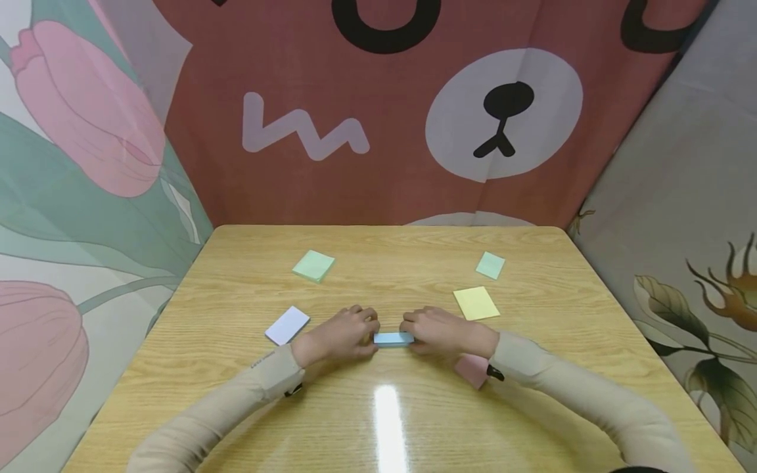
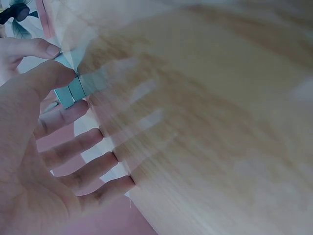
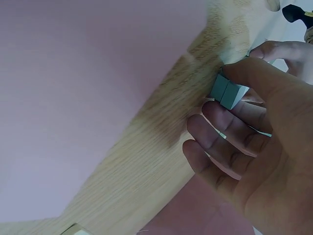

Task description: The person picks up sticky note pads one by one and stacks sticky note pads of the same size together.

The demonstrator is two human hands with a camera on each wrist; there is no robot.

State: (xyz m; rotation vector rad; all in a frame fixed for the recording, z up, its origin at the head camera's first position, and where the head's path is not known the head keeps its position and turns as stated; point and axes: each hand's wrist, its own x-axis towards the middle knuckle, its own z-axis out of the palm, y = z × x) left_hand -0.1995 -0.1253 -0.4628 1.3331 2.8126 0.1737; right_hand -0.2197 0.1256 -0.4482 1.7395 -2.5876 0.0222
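A small blue sticky-note pad lies on the wooden table between my two hands. My left hand pinches its left end; in the left wrist view the thumb sits on top of the blue pad and the other fingers are spread below it. My right hand pinches the other end; in the right wrist view the thumb and fingers close round the blue pad.
Other pads lie around: a green one at the back left, a small green one at the back right, a yellow one, a white one by my left wrist, and a pink one partly under my right wrist. Fabric walls surround the table.
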